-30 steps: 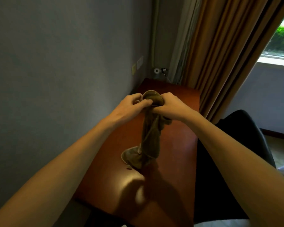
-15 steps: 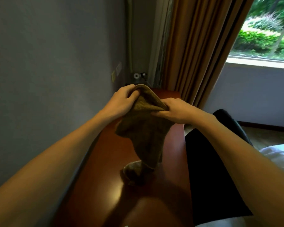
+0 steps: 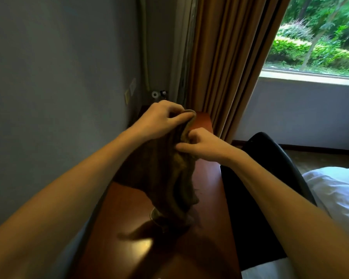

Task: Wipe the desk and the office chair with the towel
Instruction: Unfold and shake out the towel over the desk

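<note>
Fingertips [image 3: 178, 118] of the left hand [image 3: 159, 122] curled over the rolled top hem of the towel [image 3: 161, 174], pinching it from above. Just beside and slightly lower, thumb and bent fingers [image 3: 190, 135] of the right hand [image 3: 205, 146] gripping the same hem, knuckles up. Both hands close together, raised in the air above the far half of the desk [image 3: 212, 198].

Towel olive-brown, thick nubby terry with a stitched border. Hanging in soft vertical folds from the two grips, bottom end bunched on the desk top.

Desk narrow, reddish-brown glossy wood, pale patch of glare near the towel's foot, left edge against a blue-grey wall [image 3: 58, 87].

Bare forearms reaching in from both lower corners, wrists fairly straight.

Right of the desk, black office chair [image 3: 270, 174] with a smooth rounded back. Beyond, tan pleated curtain [image 3: 226, 67], window [image 3: 320, 41] onto greenery, white bedding [image 3: 336, 190] at the right edge.
</note>
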`<state>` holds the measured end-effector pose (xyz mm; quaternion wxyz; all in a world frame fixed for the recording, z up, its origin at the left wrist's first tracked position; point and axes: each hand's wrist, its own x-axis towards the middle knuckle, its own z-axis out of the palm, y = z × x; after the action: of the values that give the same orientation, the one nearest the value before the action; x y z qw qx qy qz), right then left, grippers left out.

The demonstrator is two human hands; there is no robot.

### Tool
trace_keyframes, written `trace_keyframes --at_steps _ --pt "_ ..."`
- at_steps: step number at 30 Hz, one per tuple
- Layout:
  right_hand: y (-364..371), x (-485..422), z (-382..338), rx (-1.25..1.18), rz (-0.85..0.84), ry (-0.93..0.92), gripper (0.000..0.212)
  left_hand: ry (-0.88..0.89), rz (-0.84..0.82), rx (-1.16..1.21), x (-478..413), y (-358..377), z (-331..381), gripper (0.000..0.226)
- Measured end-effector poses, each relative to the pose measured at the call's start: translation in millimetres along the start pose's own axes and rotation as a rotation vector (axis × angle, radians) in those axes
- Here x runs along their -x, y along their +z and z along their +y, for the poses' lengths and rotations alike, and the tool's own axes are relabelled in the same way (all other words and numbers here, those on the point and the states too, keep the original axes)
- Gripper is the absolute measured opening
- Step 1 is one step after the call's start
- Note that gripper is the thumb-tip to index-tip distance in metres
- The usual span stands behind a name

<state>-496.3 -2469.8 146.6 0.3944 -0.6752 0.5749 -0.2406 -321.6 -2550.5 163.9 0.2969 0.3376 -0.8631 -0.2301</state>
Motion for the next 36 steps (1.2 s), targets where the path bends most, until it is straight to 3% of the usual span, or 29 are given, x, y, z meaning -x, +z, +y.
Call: trace_keyframes --at_steps 2,6,10,12,14,16,19,23,26,28,31,33,36 --pt "2 0 1 -0.139 0.075 0.011 0.016 -0.091 0.145 0.036 0 9 -13 0.043" --pt "-7 5 7 -0.527 0.327 0.09 0.012 -0.538 0.334 0.587 21 40 -59 0.068" --pt "-6 -1 7 -0.936 0.485 0.269 0.02 -1.012 0.042 0.82 85 103 -97 0.1" --pt "-5 -3 5 -1.032 0.53 0.332 0.027 -1.116 -0.103 1.026 120 135 -92 0.109" --pt "-6 -2 6 -1.072 0.556 0.377 0.031 -1.091 -0.244 1.113 134 159 -76 0.109" --pt "-10 0 8 -1.086 0.567 0.408 0.032 -1.019 -0.323 1.106 132 172 -57 0.092" --pt "-22 3 13 -1.129 0.609 0.419 0.038 -0.951 -0.341 1.036 122 176 -44 0.066" --pt "-34 7 31 -1.228 0.622 0.356 0.054 -0.889 -0.41 0.904 120 178 -46 0.05" --pt "-32 10 52 -1.221 0.585 0.325 0.057 -0.896 -0.353 1.02 111 171 -39 0.032" --pt "-22 9 67 -1.176 0.582 0.341 0.053 -0.862 -0.29 1.145 99 160 -37 0.035" --pt "-2 4 96 -1.12 0.605 0.323 0.029 -0.701 -0.323 1.275 83 128 -38 0.048" --pt "13 3 111 -1.092 0.6 0.318 0.029 -0.616 -0.382 1.287 74 105 -40 0.061" --pt "31 3 126 -0.998 0.595 0.399 0.033 -0.534 -0.379 1.358 57 82 -44 0.063"
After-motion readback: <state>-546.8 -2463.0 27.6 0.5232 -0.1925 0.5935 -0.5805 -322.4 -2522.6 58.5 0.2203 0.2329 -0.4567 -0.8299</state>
